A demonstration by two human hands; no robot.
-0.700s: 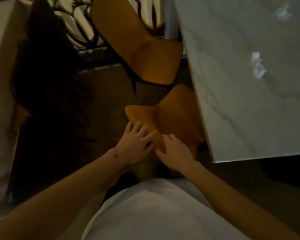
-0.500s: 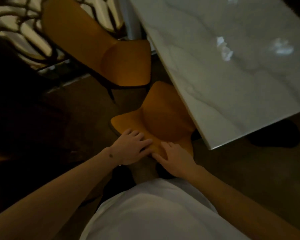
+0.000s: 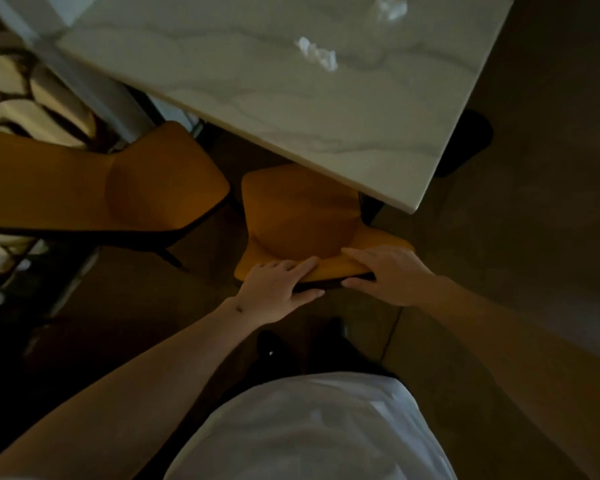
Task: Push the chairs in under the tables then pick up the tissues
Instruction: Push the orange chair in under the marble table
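Gripping the chair (image 3: 298,220) backrest, our left hand (image 3: 274,292) and right hand (image 3: 388,275) curl over its top edge; two tissues (image 3: 317,57) lie mid-table (image 3: 378,150).

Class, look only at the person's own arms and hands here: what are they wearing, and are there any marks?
Both forearms are bare, with no sleeves, gloves or watch showing. The left hand has a small dark mark at its wrist; the right hand shows none. A white short-sleeved shirt covers the torso below.
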